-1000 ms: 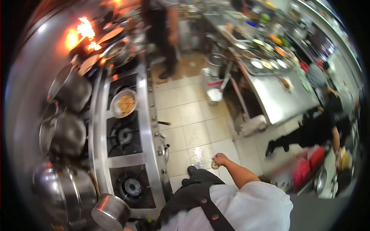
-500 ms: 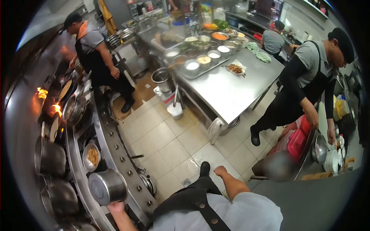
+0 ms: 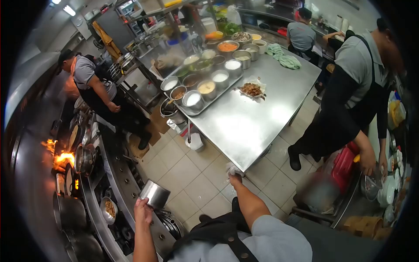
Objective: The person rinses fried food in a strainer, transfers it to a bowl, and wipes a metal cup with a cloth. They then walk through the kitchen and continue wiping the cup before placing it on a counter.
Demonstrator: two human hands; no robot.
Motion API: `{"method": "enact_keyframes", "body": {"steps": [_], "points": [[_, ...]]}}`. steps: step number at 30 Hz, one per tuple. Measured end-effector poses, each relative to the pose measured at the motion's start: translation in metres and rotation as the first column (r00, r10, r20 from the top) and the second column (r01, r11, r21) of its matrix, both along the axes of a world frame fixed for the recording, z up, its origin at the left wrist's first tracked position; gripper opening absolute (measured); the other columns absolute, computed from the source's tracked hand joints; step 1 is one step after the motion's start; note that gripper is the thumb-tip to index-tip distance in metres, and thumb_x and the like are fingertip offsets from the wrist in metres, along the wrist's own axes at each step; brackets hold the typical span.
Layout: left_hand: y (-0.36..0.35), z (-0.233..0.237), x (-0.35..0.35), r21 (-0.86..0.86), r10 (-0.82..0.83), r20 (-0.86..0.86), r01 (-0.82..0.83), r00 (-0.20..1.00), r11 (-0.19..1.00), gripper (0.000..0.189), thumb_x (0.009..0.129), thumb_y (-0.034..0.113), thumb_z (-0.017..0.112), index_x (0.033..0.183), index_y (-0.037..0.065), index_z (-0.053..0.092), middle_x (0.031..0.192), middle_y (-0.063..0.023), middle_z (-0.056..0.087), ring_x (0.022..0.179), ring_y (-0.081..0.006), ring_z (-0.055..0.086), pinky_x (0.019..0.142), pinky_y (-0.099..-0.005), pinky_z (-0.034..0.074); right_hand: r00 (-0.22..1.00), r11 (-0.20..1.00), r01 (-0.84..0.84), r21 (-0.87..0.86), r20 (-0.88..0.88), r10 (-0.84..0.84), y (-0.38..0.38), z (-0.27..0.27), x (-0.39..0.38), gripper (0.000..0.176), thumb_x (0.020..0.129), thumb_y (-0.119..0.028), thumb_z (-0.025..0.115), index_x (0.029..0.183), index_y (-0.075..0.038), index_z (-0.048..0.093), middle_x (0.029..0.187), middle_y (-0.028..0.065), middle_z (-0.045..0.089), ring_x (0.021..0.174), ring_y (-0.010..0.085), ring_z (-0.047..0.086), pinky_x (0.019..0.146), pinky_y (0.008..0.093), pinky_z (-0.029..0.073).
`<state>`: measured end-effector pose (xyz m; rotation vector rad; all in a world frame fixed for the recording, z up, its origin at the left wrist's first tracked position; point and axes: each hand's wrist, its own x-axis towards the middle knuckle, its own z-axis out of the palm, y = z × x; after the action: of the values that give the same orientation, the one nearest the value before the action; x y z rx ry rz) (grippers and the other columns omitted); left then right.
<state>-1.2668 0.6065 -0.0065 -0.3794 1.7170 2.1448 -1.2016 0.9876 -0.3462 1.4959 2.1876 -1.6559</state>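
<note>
A steel saucepan [image 3: 155, 195] is tilted in my left hand [image 3: 143, 211], whose fingers are closed at its side; any handle is hidden. The pan hangs over the front edge of the stove [image 3: 126, 180]. At the near corner of the steel table [image 3: 257, 137], my right hand [image 3: 235, 178] is closed on a white cloth [image 3: 233, 168]. Behind my left hand, a small pan [image 3: 109, 209] with browned pieces of food sits on the stove.
Flames [image 3: 64, 159] rise on the left range, near a co-worker [image 3: 96, 87]. On the table are a tray of ingredient tins [image 3: 207, 89], fried food on paper [image 3: 252, 89] and a green cloth [image 3: 283, 56]. Another co-worker [image 3: 349, 100] bends over a bowl [image 3: 371, 187] at right.
The saucepan has moved right, away from the stove top, in my left hand. My right hand has reached forward to the cloth at the table corner. The right-hand co-worker's arms have moved lower.
</note>
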Motion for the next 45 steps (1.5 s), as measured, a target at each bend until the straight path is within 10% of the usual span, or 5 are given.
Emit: {"method": "enact_keyframes", "body": {"steps": [11,32,36,41,45], "points": [[0.100,-0.086,-0.072,-0.319,-0.254,-0.282,0.159,0.925,0.934,0.021,0.089,0.008,0.054,0.108,-0.001,0.058,0.097,-0.0075,0.067,0.084,-0.0123,0.060,0.074,-0.0248,0.046,0.618,0.639,-0.717,0.280,-0.170,0.767,-0.031,0.181,0.110,0.044,0.081,-0.036,0.062,0.103,0.002,0.061,0.104,0.0237,0.057,0.103,0.0379,0.054,0.087,0.0436,0.045],[0.190,-0.104,-0.059,-0.600,-0.606,-0.456,0.278,0.652,0.750,0.021,0.075,0.023,0.065,0.091,0.008,0.065,0.079,-0.0160,0.065,0.076,-0.0351,0.063,0.064,-0.0378,0.047,0.656,0.711,-0.068,0.700,-0.505,0.560,-0.100,0.223,-0.053,0.042,0.094,-0.029,0.036,0.120,0.001,0.051,0.118,0.0248,0.055,0.111,0.0391,0.051,0.094,0.0418,0.040],[0.181,-0.037,-0.028,-0.710,-0.705,-0.494,0.232,0.508,0.665,0.011,0.080,0.014,0.064,0.085,0.004,0.063,0.063,-0.0062,0.059,0.057,-0.0108,0.053,0.056,-0.0300,0.044,0.848,0.965,-0.258,0.036,-0.470,0.245,-0.053,0.205,-0.055,0.037,0.095,-0.033,0.038,0.102,-0.002,0.058,0.088,0.0138,0.063,0.084,0.0315,0.060,0.075,0.0415,0.046],[0.206,0.008,-0.018,-0.499,-0.586,-0.568,0.325,0.578,0.804,0.016,0.080,0.018,0.066,0.074,0.003,0.063,0.057,-0.0126,0.056,0.047,-0.0223,0.054,0.047,-0.0334,0.041,0.817,-0.030,-0.521,-0.853,-0.489,-0.305,-0.006,0.199,-0.067,0.050,0.093,-0.051,0.043,0.101,-0.005,0.061,0.088,0.0072,0.064,0.078,0.0179,0.063,0.070,0.0322,0.053],[0.238,-0.002,-0.034,-0.325,-0.300,-0.809,0.040,0.506,0.945,0.025,0.085,0.019,0.065,0.070,0.000,0.061,0.054,-0.0102,0.054,0.047,-0.0123,0.049,0.045,-0.0292,0.039,0.695,0.302,-0.400,-0.865,-0.501,-0.515,-0.009,0.253,-0.050,0.062,0.091,-0.060,0.040,0.109,-0.004,0.059,0.100,0.0105,0.065,0.087,0.0248,0.064,0.078,0.0389,0.053]]}}
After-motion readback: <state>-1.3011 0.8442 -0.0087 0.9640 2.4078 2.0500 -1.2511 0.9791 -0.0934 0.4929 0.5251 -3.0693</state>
